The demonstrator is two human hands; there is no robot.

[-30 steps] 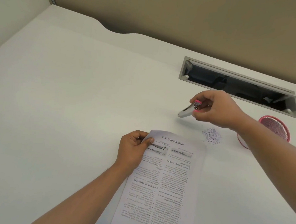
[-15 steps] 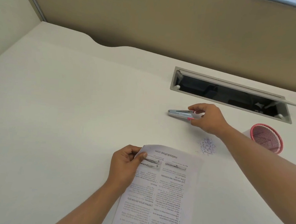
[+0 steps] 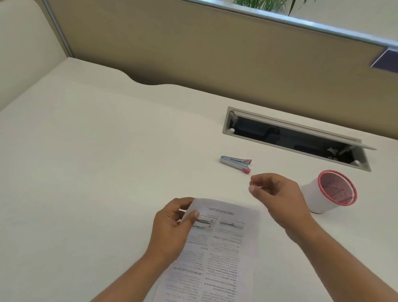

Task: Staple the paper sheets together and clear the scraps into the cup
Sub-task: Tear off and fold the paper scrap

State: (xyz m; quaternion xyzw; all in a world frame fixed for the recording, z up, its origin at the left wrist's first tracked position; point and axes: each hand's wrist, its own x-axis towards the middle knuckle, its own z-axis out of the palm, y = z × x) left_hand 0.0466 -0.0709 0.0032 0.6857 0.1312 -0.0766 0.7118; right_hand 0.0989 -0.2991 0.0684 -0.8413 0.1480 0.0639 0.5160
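Since half a second ago, right hand (image 3: 281, 199) is leaving stapler (image 3: 236, 163) lying beyond its loosely spread fingers. Left hand (image 3: 173, 229) is pinching paper sheets (image 3: 219, 251). Stapling probably done; scraps hidden; cup (image 3: 329, 193) waiting right.

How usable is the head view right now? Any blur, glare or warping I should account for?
Head view: even, soft lighting, no glare, only faint shadows on the desk; the right hand and left hand look slightly motion-blurred; fine print on the paper sheets is soft and unreadable; the stapler and cup are fairly crisp; wide-angle distortion bends the partition edges.
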